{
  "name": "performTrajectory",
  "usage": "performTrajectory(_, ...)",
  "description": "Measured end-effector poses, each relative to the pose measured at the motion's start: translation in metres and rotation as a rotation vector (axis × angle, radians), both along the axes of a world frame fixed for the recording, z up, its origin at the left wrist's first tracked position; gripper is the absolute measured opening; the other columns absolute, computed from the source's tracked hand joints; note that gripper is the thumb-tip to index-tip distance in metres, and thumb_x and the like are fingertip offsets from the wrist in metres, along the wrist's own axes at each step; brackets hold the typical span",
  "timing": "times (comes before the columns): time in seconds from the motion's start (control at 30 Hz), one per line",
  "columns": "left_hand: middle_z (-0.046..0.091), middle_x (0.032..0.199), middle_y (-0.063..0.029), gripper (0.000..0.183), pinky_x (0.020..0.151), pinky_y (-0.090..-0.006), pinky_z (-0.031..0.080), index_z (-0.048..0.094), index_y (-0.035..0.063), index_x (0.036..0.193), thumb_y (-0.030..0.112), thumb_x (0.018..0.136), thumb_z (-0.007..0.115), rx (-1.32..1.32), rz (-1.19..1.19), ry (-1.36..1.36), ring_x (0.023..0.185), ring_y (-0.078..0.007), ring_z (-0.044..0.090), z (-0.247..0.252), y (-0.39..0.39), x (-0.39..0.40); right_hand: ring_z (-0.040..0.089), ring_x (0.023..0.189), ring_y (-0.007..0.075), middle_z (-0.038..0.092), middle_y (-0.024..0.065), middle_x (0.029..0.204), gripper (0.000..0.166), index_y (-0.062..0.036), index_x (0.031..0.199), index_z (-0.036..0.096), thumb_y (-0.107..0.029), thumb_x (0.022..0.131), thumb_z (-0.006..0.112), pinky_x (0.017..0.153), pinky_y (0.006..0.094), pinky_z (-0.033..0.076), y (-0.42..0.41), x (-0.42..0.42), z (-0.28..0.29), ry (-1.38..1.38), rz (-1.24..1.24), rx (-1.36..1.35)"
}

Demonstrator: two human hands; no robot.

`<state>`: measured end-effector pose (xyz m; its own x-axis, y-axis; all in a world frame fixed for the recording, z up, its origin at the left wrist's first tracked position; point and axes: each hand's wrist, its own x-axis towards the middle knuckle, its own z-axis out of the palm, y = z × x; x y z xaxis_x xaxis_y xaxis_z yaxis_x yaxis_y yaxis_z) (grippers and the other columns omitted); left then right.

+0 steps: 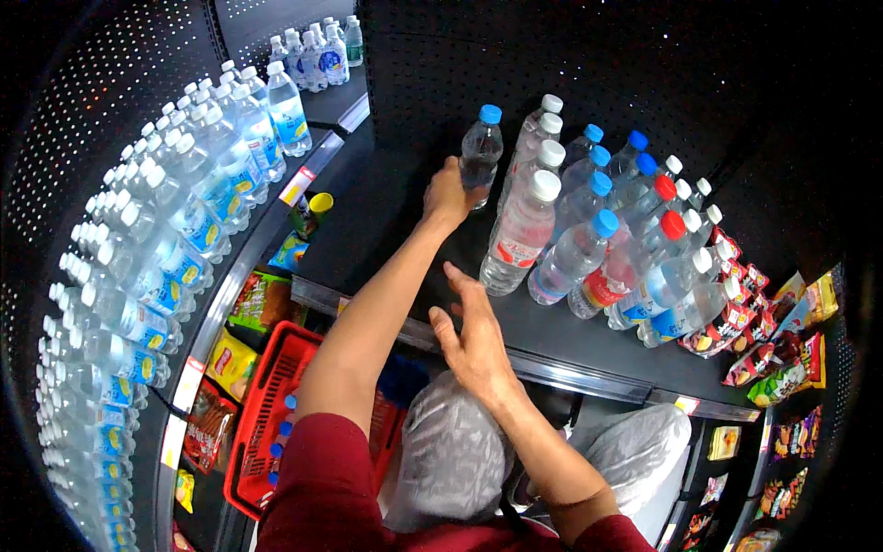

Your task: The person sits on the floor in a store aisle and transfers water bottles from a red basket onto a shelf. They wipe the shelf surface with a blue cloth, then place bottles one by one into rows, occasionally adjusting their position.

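Note:
My left hand (450, 193) is closed around a clear plastic bottle with a blue cap (481, 155), upright at the back of a black shelf (386, 228). My right hand (476, 331) is over the shelf's front edge, fingers apart, holding nothing. To the right of the left hand stands a row of white-capped bottles with red and white labels (517, 241). Beside them come blue-capped bottles (569, 262), then red-capped bottles (610, 272) and white-capped ones with blue labels (659, 286).
At the left, many lemon-labelled water bottles (207, 207) fill a curved shelf. A red plastic basket (265, 393) holding blue-capped bottles is below, beside my knees. Snack packets (724, 328) stand at the shelf's right end. A metal rail (572, 372) runs along the shelf front.

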<state>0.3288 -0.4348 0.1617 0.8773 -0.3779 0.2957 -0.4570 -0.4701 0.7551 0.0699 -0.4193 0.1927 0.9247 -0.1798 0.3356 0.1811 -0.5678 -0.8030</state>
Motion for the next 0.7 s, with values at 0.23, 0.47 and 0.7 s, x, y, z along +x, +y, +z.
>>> performTrajectory(0.23,0.072,0.112,-0.0206,0.052,0.088,-0.0449,0.055,0.056,0.0010,0.117,0.013,0.077,0.087,-0.138,-0.010,0.028,0.109,-0.0395,0.069,-0.001,-0.032,0.020,0.048,0.133,0.0454,0.050,0.0304,0.140,0.054,0.0073,0.142,0.044,-0.007,0.094,0.065,0.112,0.0473,0.040,0.004,0.003,0.009,0.025,0.041,0.019)
performTrajectory(0.47,0.070,0.116,-0.0225,0.053,0.092,-0.0469,0.054,0.055,0.0012,0.119,0.016,0.078,0.085,-0.092,0.007,0.019,0.112,-0.0395,0.067,-0.003,-0.040,0.029,0.050,0.130,0.0460,0.051,0.0309,0.138,0.056,0.0074,0.143,0.043,-0.007,0.093,0.065,0.111,0.0472,0.041,0.006,0.006,0.007,0.041,0.070,0.040)
performTrajectory(0.7,0.070,0.118,-0.0221,0.053,0.093,-0.0451,0.054,0.057,0.0020,0.121,0.018,0.079,0.085,-0.108,0.021,0.077,0.113,-0.0388,0.067,0.001,-0.050,0.028,0.050,0.128,0.0466,0.052,0.0312,0.136,0.056,0.0079,0.142,0.043,-0.006,0.093,0.065,0.109,0.0475,0.042,0.002,0.004,0.006,0.028,0.044,0.022)
